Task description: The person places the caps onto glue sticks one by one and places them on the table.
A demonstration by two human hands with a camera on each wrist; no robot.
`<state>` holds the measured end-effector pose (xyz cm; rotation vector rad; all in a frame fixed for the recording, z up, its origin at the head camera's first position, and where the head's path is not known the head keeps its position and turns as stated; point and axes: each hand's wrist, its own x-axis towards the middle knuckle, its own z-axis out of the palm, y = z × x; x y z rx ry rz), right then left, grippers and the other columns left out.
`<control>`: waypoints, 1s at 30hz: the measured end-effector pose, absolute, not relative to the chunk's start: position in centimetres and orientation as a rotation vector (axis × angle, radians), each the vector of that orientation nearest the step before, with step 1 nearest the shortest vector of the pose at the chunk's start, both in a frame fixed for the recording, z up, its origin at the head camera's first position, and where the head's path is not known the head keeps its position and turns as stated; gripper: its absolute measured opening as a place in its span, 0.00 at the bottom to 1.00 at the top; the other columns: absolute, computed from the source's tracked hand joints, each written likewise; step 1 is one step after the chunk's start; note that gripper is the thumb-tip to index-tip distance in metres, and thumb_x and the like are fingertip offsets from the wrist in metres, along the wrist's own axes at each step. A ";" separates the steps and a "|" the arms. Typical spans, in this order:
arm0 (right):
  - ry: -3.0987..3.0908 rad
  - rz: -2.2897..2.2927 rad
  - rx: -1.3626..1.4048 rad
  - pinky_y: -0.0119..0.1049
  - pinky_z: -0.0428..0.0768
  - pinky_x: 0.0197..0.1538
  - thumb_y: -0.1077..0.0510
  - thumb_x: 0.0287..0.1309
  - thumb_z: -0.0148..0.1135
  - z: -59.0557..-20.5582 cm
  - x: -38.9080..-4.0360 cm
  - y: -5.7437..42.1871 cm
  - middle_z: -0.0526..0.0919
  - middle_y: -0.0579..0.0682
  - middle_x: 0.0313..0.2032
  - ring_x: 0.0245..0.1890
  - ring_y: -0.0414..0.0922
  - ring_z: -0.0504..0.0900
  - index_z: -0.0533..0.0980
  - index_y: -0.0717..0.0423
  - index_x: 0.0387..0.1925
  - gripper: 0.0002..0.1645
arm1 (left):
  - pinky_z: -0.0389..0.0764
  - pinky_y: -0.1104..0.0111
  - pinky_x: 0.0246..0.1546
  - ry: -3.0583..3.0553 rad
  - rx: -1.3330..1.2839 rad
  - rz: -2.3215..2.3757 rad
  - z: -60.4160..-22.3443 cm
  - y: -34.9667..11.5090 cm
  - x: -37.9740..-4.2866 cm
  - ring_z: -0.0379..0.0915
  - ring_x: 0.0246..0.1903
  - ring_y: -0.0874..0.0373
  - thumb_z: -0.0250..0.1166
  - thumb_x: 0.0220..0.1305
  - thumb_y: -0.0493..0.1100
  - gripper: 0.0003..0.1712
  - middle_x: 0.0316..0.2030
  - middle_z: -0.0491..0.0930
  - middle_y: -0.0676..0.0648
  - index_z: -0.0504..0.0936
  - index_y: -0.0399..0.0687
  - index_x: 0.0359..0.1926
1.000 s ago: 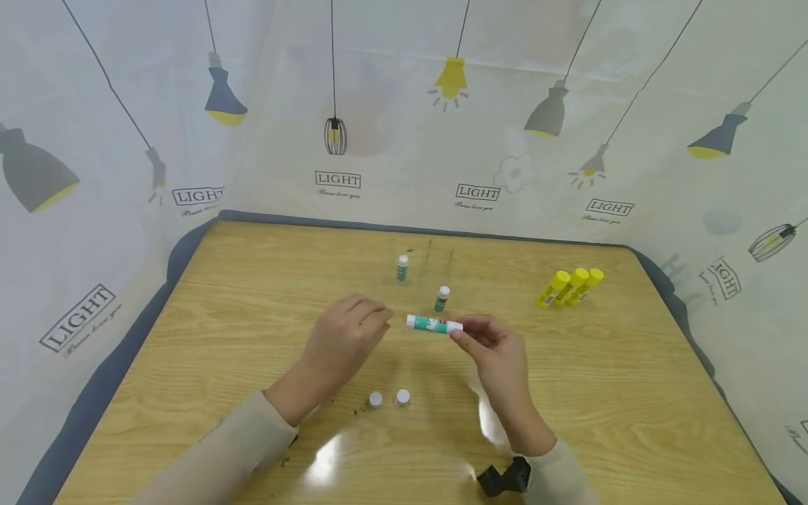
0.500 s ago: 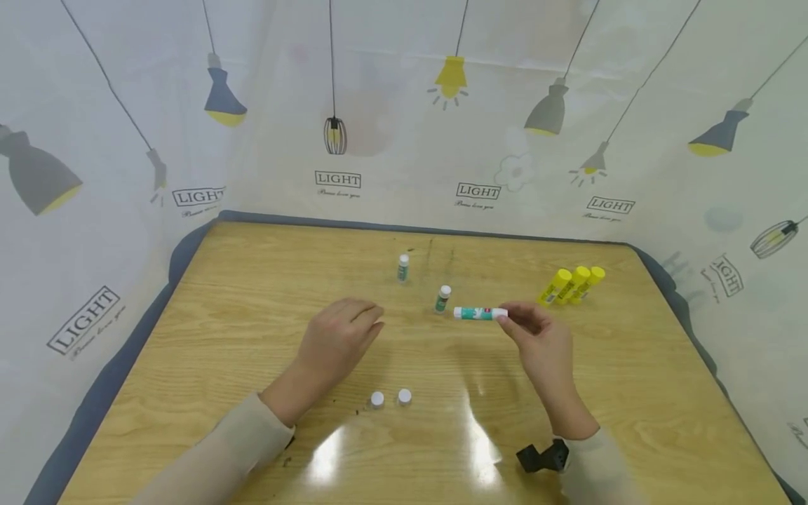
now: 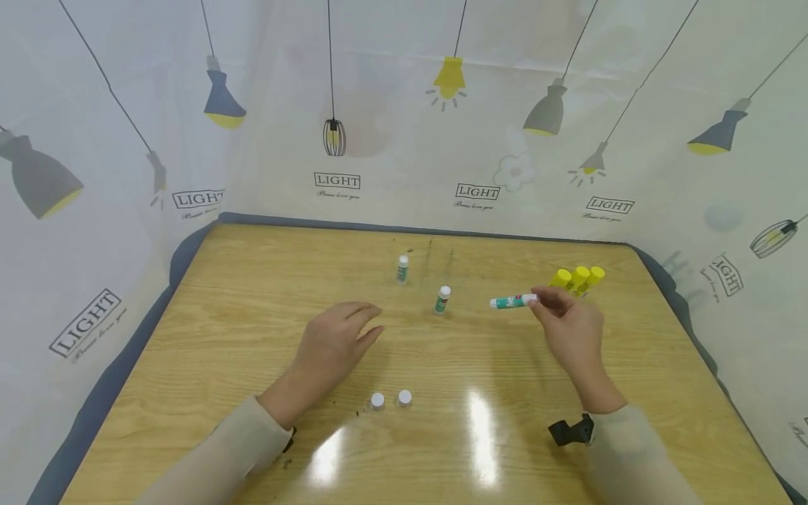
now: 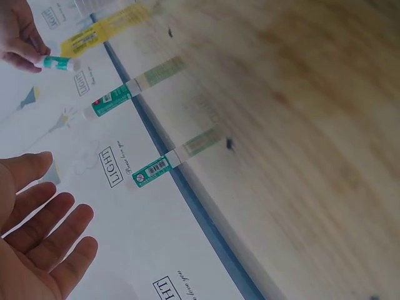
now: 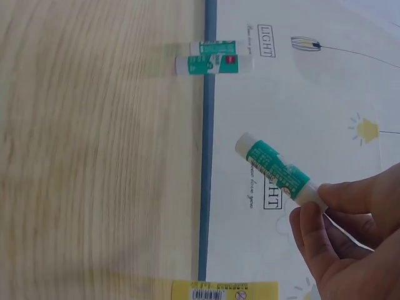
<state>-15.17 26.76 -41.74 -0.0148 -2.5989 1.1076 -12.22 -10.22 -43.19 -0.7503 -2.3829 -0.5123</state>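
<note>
My right hand (image 3: 574, 333) pinches one white end of a green-and-white glue stick (image 3: 510, 301) between thumb and fingers, holding it above the table, tilted. In the right wrist view the same glue stick (image 5: 278, 169) slants up and left from the fingertips. My left hand (image 3: 334, 337) hovers over the table with nothing in it; in the left wrist view its fingers (image 4: 53, 234) are spread and relaxed. Two green-and-white glue sticks stand upright at the middle: a nearer one (image 3: 442, 300) and a farther one (image 3: 402, 269). Two white caps (image 3: 377, 400) lie on the table near the left forearm.
Three yellow glue sticks (image 3: 577, 279) stand in a row at the right, partly behind my right hand. The wooden table (image 3: 252, 280) meets a lamp-patterned cloth (image 3: 404, 126) at its back and sides. A black wrist device (image 3: 571, 430) sits on the right sleeve.
My right hand has carried the glue stick to the right and a little farther back, towards the yellow ones. My left hand stays nearly in place, its thumb and fingers now farther apart.
</note>
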 end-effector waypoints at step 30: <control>-2.786 0.427 0.229 0.54 0.86 0.42 0.68 0.65 0.63 -42.4 -19.0 28.7 0.86 0.66 0.42 0.40 0.59 0.85 0.81 0.72 0.50 0.14 | 0.86 0.59 0.51 -2.675 -0.585 -0.650 -43.8 -10.3 -11.7 0.85 0.48 0.52 0.77 0.59 0.49 0.21 0.48 0.88 0.47 0.86 0.48 0.52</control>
